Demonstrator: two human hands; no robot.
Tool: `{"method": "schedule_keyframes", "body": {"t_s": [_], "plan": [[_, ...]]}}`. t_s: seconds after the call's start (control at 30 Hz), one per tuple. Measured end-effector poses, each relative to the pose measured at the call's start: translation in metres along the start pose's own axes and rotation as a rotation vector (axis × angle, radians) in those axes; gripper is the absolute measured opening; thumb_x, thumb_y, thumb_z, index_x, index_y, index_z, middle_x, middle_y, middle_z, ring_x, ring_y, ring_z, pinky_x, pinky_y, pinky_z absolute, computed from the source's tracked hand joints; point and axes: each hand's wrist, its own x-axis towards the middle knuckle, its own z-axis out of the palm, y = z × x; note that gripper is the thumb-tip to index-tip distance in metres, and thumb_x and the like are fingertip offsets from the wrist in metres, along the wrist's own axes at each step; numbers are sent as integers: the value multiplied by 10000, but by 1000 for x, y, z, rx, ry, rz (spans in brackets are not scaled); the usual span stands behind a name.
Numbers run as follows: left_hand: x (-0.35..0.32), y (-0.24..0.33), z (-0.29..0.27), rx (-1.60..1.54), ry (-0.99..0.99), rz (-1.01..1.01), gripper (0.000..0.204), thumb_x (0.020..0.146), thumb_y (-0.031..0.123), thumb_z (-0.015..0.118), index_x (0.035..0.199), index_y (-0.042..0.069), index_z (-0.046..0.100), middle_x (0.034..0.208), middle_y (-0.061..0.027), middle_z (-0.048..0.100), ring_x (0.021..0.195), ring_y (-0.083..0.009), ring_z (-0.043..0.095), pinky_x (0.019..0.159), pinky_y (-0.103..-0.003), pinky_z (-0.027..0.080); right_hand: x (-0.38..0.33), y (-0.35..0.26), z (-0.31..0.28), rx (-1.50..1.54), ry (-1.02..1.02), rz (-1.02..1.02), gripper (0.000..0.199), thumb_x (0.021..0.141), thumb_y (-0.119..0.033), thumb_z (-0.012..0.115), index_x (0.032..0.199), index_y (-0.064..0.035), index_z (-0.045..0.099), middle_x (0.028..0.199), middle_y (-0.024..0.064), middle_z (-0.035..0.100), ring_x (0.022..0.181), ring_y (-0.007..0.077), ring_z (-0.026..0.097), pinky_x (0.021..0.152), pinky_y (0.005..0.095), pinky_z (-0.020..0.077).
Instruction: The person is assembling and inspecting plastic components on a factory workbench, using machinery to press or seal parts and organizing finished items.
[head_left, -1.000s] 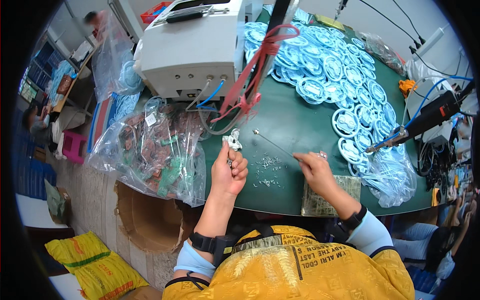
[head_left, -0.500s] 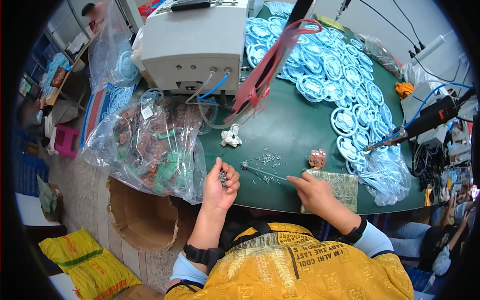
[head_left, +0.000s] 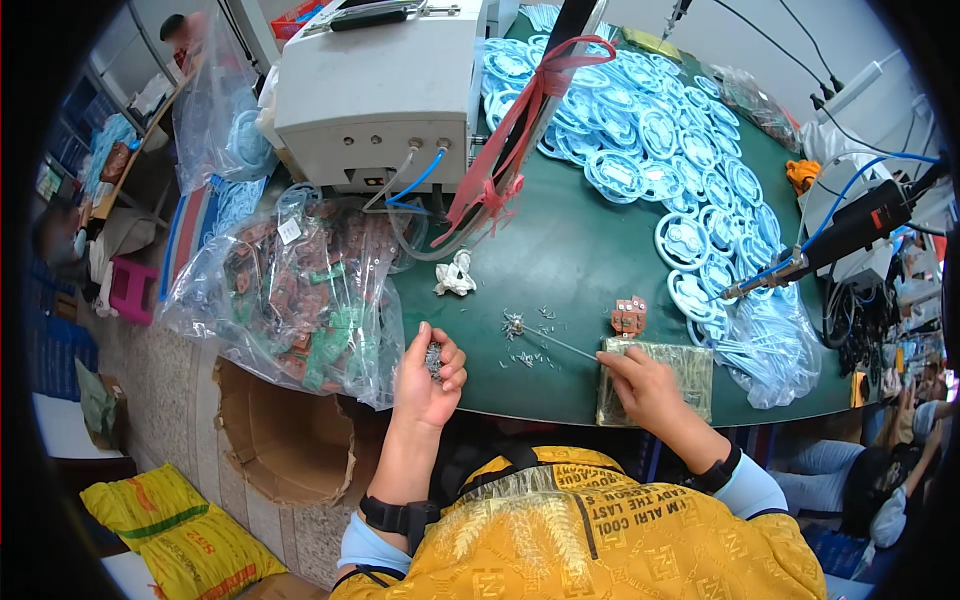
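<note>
My left hand (head_left: pixel 430 380) is cupped with its fingers curled round a heap of small metal screws (head_left: pixel 434 362). My right hand (head_left: pixel 645 385) grips the end of a thin metal rod (head_left: pixel 560 343). A clump of screws (head_left: pixel 513 325) clings to the rod's far tip, just above the green tabletop. Around that tip lie scattered loose screws (head_left: pixel 527 359). Below my right wrist and fingers sits a tape-wrapped block (head_left: pixel 690 375). A small brown circuit board (head_left: pixel 629 317) lies against the block's far edge.
On the left, a clear bag (head_left: pixel 300 290) holds brown and green boards. Behind it stands a grey machine (head_left: pixel 385 100) with air hoses. Light-blue plastic rings (head_left: pixel 660 135) cover the back right. A powered screwdriver (head_left: pixel 860 225) hangs at right. Crumpled white tissue (head_left: pixel 456 273) lies mid-table.
The rod's tip has moved right into the scattered screws, and more of them cling to it. Fewer lie loose. My right hand has shifted slightly right; the left keeps its screws.
</note>
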Motion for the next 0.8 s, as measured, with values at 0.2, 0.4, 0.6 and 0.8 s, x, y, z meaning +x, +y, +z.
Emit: {"method": "schedule_keyframes", "body": {"t_s": [0.2, 0.4, 0.6, 0.8], "plan": [[4, 0, 2, 25, 12, -8, 275, 998, 334, 518, 900, 82, 567, 707, -28, 453, 553, -110, 401, 428, -225, 310, 12, -8, 3, 56, 12, -13, 289, 855, -57, 606, 1138, -101, 639, 831, 108, 555, 685, 338, 605, 583, 421, 492], [21, -17, 24, 213, 104, 29, 353, 991, 396, 510, 896, 62, 578, 747, -89, 531, 554, -135, 450, 440, -249, 333, 10, -16, -25, 352, -14, 61, 243, 860, -32, 605, 1093, -53, 672, 800, 132, 587, 708, 309, 598, 641, 360, 474], [43, -43, 49, 185, -105, -50, 423, 1005, 437, 461, 861, 53, 568, 743, -117, 562, 533, -134, 473, 427, -243, 342, 14, -21, -36, 430, -114, 154, 234, 850, -15, 609, 1071, -42, 683, 808, 142, 612, 726, 302, 608, 658, 357, 471], [52, -63, 72, 342, 33, 195, 425, 959, 457, 564, 787, 72, 512, 667, -21, 484, 459, -73, 401, 387, -215, 282, 5, -28, -26, 164, 44, 82, 277, 854, -2, 605, 1123, -58, 643, 811, 141, 561, 723, 330, 598, 644, 376, 473]]}}
